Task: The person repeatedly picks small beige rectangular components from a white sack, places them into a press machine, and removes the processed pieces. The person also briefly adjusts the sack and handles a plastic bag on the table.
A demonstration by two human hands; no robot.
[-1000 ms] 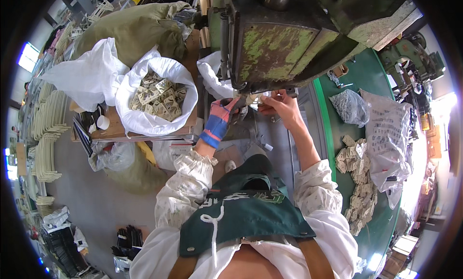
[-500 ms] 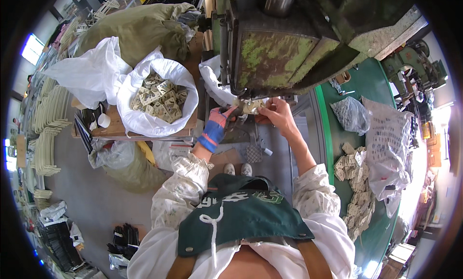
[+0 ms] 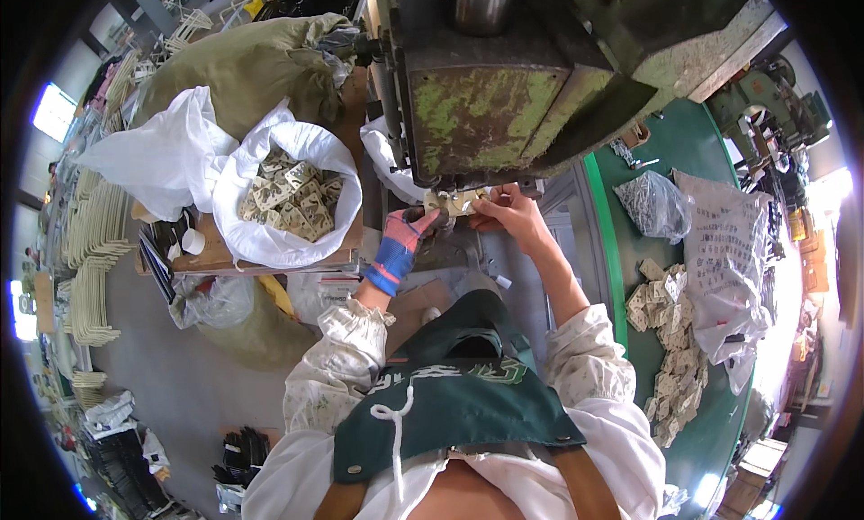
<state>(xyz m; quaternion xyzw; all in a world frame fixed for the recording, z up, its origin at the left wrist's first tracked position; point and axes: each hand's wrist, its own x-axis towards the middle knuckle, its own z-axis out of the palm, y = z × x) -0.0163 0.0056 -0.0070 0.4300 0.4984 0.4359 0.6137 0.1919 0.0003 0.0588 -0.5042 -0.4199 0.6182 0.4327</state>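
Observation:
Under the head of a worn green press (image 3: 486,106), a small pale metal plate (image 3: 457,202) is between my two hands. My left hand (image 3: 402,244), in a pink and blue striped glove, pinches its left end. My bare right hand (image 3: 511,216) grips the right end with thumb and fingers. The press head hides whatever lies just beyond the plate. To the left, an open white sack (image 3: 346,192) is filled with similar plates (image 3: 292,196). More plates (image 3: 670,340) lie heaped on the green table at right.
The green-topped table (image 3: 634,223) bears a clear bag of small parts (image 3: 652,216) and a printed sack (image 3: 724,259). At left, a wooden bench (image 3: 211,250) carries a white cup (image 3: 193,241) beside the open sack. A large olive sack (image 3: 243,66) lies behind.
My view has shifted slightly. My right leg has come forward under the apron, covering the pedal area and one shoe. Both hands stay on the plate beneath the press.

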